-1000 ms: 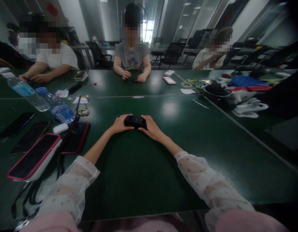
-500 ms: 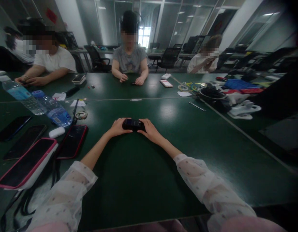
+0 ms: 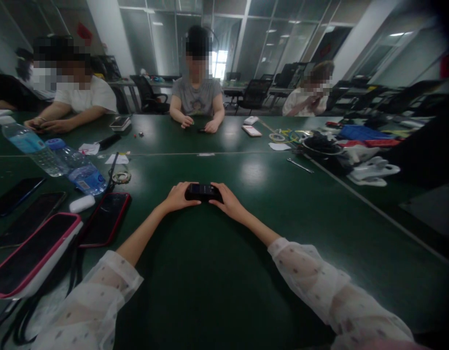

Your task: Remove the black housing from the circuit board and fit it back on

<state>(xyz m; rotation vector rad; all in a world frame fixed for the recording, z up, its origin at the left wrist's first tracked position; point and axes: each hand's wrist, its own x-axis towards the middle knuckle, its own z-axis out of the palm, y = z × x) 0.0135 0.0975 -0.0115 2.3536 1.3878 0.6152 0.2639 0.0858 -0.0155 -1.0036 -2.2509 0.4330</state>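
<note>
A small black device with a lit screen (image 3: 203,192) sits between my two hands over the green table (image 3: 210,272). My left hand (image 3: 180,197) is closed on its left end, thumb along the near side and fingers on the far side. At the right end, my right hand (image 3: 228,201) grips it the same way. What exactly the device is I cannot make out. Its ends are covered by my fingers.
Left of my arm lie several phones, among them a red-edged phone (image 3: 107,218) and a pink-framed phone (image 3: 35,253), with a white case (image 3: 82,203) and two water bottles (image 3: 86,175). A wrench (image 3: 300,165) lies right. Several people sit opposite.
The whole view has shifted slightly, with the table and people appearing a little lower. Both hands keep the same hold on the black device.
</note>
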